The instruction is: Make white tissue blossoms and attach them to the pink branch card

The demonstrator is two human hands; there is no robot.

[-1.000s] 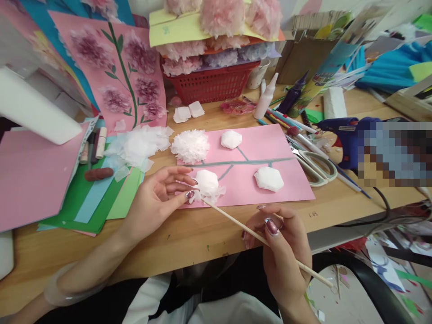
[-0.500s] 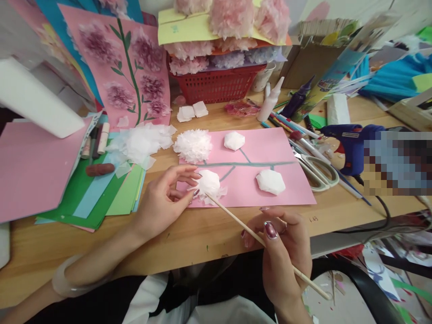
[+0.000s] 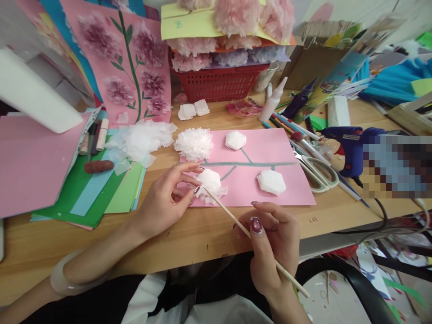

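Observation:
My right hand [image 3: 275, 245] grips a thin wooden stick [image 3: 227, 211] between thumb and fingers, its tip slanting up and left. That tip meets the white tissue paper at the edge of a rounded tissue pad [image 3: 209, 179] with loose petals at its lower rim. Beside this pad my left hand [image 3: 165, 198] has its thumb and a finger pinched on tissue paper near the stick's tip; the pinch is partly hidden. Below them lies a pink sheet [image 3: 270, 148] with a painted stem, a full white tissue flower [image 3: 193, 144] and two bare white pads [image 3: 235, 140].
Loose white tissue squares [image 3: 141, 139] lie left, over coloured paper [image 3: 101, 193]. Scissors [image 3: 319, 173] and a blue glue gun [image 3: 353, 144] are on the right. Behind stand a white glue bottle [image 3: 272, 103], a red basket [image 3: 219, 85] and a pink flower picture [image 3: 116, 67].
My right hand and the stick's rear end have shifted left and slightly down. The stick's tip stays at the same pad, with my left hand beside it almost unmoved.

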